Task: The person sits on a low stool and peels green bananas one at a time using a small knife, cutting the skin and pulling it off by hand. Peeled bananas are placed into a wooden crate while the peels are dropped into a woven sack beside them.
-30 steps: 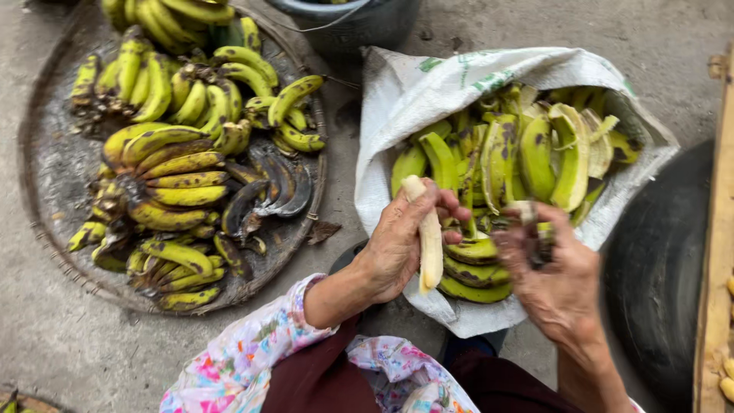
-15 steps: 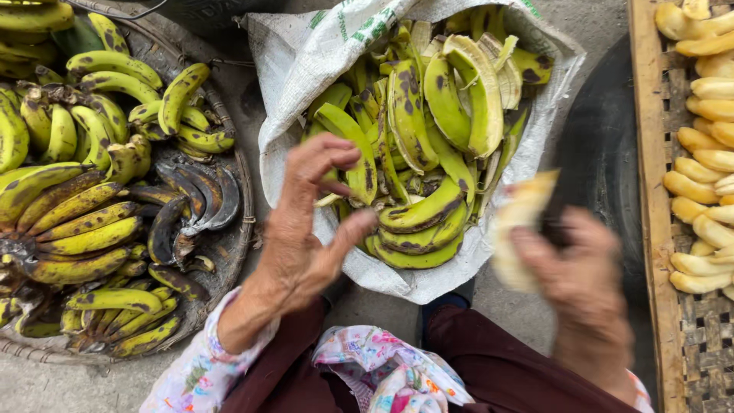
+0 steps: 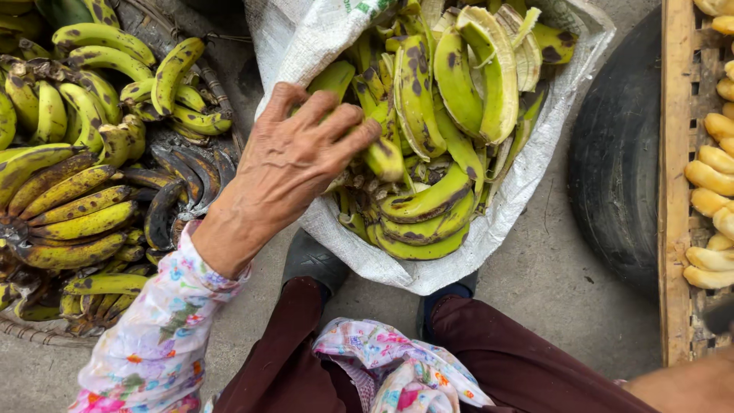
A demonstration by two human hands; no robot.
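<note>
On the left I see the biggest thing, a round woven tray [image 3: 200, 70] heaped with bunches of unpeeled bananas [image 3: 73, 203], yellow-green with dark spots. At far centre sits an open white woven sack [image 3: 397, 268], its mouth rolled back, full of green and yellow banana peels [image 3: 451, 99]. Just right of the sack lies a dark rubber tyre [image 3: 615, 164] on the concrete ground [image 3: 558, 306]. Along the right edge runs a wooden slatted rack [image 3: 677, 153] carrying peeled bananas [image 3: 707, 164], pale yellow, laid in a row.

Near me are dark maroon trousers [image 3: 283, 367] with a floral cloth [image 3: 390, 367] bunched between the knees.

My left hand [image 3: 294, 164], coming out of a floral sleeve [image 3: 164, 336], reaches over the sack's left rim. Its fingers [image 3: 340, 126] are loosely spread and curled downward, the tips resting on a peel [image 3: 382, 157] at the top of the heap; I cannot tell whether they pinch it or only touch it.

Of my right side only a bare forearm [image 3: 688, 386] shows at the near right corner; the hand itself is out of view.
</note>
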